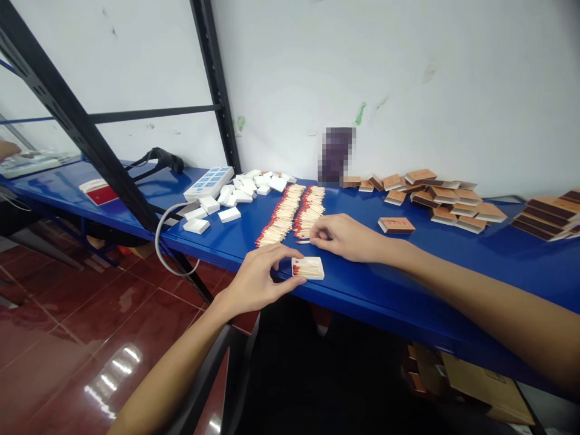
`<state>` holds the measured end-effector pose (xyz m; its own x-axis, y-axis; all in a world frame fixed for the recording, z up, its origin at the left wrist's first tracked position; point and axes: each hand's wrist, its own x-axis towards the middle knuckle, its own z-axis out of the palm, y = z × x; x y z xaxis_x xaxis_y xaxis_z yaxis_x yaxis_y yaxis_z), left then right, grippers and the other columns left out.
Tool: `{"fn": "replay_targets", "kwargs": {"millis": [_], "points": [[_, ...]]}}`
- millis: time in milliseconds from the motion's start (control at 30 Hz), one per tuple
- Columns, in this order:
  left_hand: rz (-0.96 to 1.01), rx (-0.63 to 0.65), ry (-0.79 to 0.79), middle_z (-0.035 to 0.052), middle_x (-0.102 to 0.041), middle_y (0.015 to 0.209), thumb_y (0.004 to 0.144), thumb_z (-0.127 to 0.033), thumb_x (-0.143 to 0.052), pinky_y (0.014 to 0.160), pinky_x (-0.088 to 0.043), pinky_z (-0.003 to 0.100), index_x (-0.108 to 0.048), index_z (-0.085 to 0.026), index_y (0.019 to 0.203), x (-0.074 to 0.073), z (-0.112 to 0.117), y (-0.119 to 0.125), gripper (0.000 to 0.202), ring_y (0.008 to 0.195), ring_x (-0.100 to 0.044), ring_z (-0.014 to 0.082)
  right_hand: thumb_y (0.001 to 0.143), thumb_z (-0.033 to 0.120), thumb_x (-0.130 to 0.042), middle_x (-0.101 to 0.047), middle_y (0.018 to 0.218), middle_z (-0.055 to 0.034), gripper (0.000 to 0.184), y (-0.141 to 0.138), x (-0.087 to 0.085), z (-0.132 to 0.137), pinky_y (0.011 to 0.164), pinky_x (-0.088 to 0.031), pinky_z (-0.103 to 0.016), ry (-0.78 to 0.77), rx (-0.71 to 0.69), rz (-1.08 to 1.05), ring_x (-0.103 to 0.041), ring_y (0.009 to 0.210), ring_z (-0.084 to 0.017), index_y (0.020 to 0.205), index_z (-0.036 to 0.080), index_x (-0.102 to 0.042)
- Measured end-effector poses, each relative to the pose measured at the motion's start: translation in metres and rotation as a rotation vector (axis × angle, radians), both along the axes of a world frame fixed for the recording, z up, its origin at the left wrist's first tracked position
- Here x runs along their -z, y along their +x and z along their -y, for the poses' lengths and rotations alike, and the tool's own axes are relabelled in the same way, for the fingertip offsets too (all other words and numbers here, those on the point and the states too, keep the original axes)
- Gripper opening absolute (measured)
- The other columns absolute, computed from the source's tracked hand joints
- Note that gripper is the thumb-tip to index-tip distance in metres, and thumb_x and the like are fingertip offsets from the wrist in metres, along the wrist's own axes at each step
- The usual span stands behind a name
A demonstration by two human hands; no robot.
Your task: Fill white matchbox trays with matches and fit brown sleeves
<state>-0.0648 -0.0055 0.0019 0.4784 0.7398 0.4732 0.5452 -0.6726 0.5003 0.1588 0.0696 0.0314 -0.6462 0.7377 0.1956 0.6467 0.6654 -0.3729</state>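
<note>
My left hand (pixel 260 275) grips a white matchbox tray (pixel 317 269) by its left end, near the table's front edge. Several red-headed matches (pixel 306 270) lie inside it. Just beyond, my right hand (pixel 333 235) has thumb and forefinger pinched at a match (pixel 302 242), whose red head points left. Two long rows of loose matches stretch away from me: the left row (pixel 283 214) and the right row (pixel 310 208), which my right hand partly covers. A single matchbox sleeve (pixel 397 225) lies to the right of that hand.
White trays (pixel 244 187) are heaped at the back left beside a white power strip (pixel 209 183) with a cable. Orange-brown matchbox sleeves (pixel 446 196) pile up at the back right, with a stack (pixel 548 214) farther right. A black shelf post (pixel 86 115) rises at left.
</note>
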Motion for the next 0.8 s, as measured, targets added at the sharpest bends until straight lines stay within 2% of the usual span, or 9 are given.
{"fn": "replay_targets", "kwargs": {"millis": [100,200,433,600,700,800], "points": [[0.016,-0.034,-0.017,-0.0021,-0.065,0.09,0.082,-0.033,-0.075,0.066,-0.039,0.025,-0.062,-0.022,0.109,0.001,0.0,0.0,0.032,0.066,-0.048,0.011,0.091,0.029,-0.051,-0.063,0.078,-0.0036,0.018,0.006,0.0,0.003,0.064,-0.036,-0.028,-0.028,-0.014,0.055,-0.052,0.07,-0.015,0.08,0.018,-0.059],[0.032,-0.086,-0.055,-0.0054,-0.055,0.074,0.08,-0.037,-0.076,0.063,-0.038,0.025,-0.06,-0.021,0.103,0.003,-0.001,-0.001,0.033,0.062,-0.046,0.011,0.093,0.031,-0.048,-0.062,0.083,-0.0048,0.019,0.013,0.0,0.006,0.065,-0.036,-0.029,-0.013,-0.007,0.081,-0.051,0.073,-0.016,0.083,0.018,-0.057],[0.108,-0.185,-0.093,-0.0094,-0.044,0.063,0.078,-0.034,-0.076,0.058,-0.035,0.024,-0.053,-0.022,0.098,0.004,-0.003,0.003,0.033,0.056,-0.044,0.0106,0.096,0.035,-0.047,-0.058,0.079,-0.0035,0.022,0.011,-0.013,0.025,0.065,-0.035,-0.029,0.033,-0.061,-0.026,-0.05,0.071,-0.016,0.085,0.019,-0.057],[0.101,-0.16,-0.062,-0.0083,-0.048,0.068,0.079,-0.033,-0.076,0.06,-0.037,0.023,-0.056,-0.022,0.101,0.003,-0.003,0.004,0.032,0.057,-0.045,0.0099,0.096,0.039,-0.048,-0.059,0.079,-0.0027,0.025,0.003,-0.02,0.034,0.064,-0.035,-0.028,-0.001,-0.092,-0.016,-0.051,0.07,-0.015,0.089,0.019,-0.06],[0.064,-0.144,-0.03,-0.0066,-0.054,0.071,0.08,-0.033,-0.076,0.062,-0.038,0.023,-0.06,-0.022,0.101,0.003,-0.002,0.003,0.029,0.06,-0.046,0.0101,0.097,0.038,-0.046,-0.059,0.076,-0.0022,0.026,0.006,-0.018,0.025,0.063,-0.034,-0.028,0.065,-0.021,-0.103,-0.051,0.067,-0.015,0.09,0.018,-0.061],[0.037,-0.131,-0.01,-0.0049,-0.058,0.076,0.081,-0.034,-0.075,0.064,-0.04,0.024,-0.062,-0.022,0.102,0.003,-0.001,0.003,0.028,0.062,-0.048,0.0104,0.095,0.033,-0.05,-0.06,0.079,-0.0028,0.018,0.013,-0.009,0.012,0.065,-0.035,-0.029,0.156,0.037,-0.064,-0.053,0.071,-0.016,0.092,0.019,-0.061]]}}
